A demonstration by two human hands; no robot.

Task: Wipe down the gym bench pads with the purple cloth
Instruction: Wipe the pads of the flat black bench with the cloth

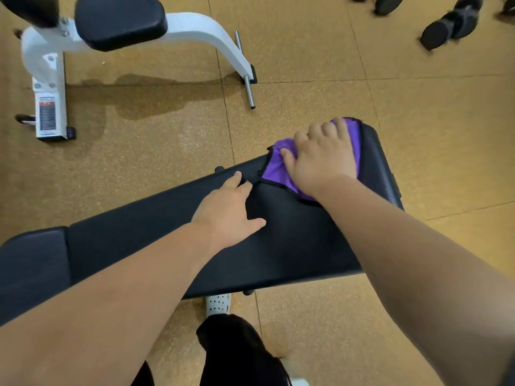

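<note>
A long black bench pad (292, 240) runs across the view from lower left to upper right. A shorter black seat pad (30, 268) adjoins it at the left. The purple cloth (274, 169), edged in black, lies on the far right end of the long pad. My right hand (323, 160) presses flat on the cloth, fingers spread over it. My left hand (231, 210) rests on the pad's far edge just left of the cloth, fingers curled over the edge, thumb on top.
A white-framed machine (195, 26) with a black pad (119, 20) stands on the tan floor at upper left, a chrome peg (249, 91) sticking out. Black dumbbells (451, 23) lie at upper right. My leg and a white shoe (218, 303) are below the bench.
</note>
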